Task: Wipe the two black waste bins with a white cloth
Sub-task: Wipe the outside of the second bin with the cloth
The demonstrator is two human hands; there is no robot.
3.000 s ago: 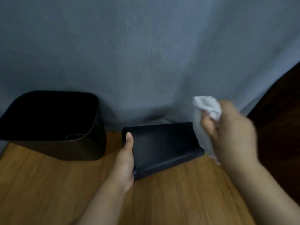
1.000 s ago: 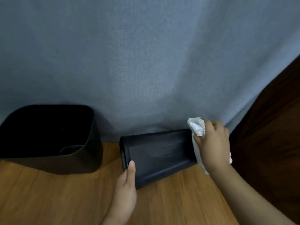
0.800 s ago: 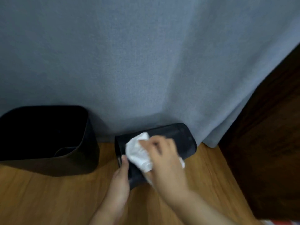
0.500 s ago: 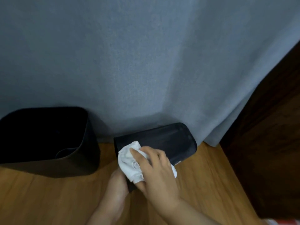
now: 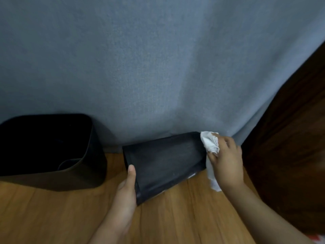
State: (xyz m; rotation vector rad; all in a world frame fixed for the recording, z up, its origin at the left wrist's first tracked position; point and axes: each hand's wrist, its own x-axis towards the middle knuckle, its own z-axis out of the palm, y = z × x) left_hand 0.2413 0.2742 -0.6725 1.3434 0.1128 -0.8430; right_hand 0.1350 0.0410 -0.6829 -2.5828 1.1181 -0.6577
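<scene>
A black waste bin (image 5: pixel 165 161) lies on its side on the wooden floor, its rim end toward the left. My left hand (image 5: pixel 127 192) grips that rim end, thumb on top. My right hand (image 5: pixel 226 162) is closed on a crumpled white cloth (image 5: pixel 210 144) and presses it against the bin's right end, its base. A tail of the cloth hangs below the hand. A second, larger black bin (image 5: pixel 52 148) stands upright at the left, open mouth facing up.
A grey-blue curtain (image 5: pixel 158 67) hangs down to the floor right behind both bins. Dark brown wooden furniture (image 5: pixel 290 138) rises at the right. Wood-plank floor (image 5: pixel 175 217) spreads in front of the bins.
My right hand has swept the cloth along the lying bin from its left rim end back to its right end. My left hand keeps its hold on the rim.
</scene>
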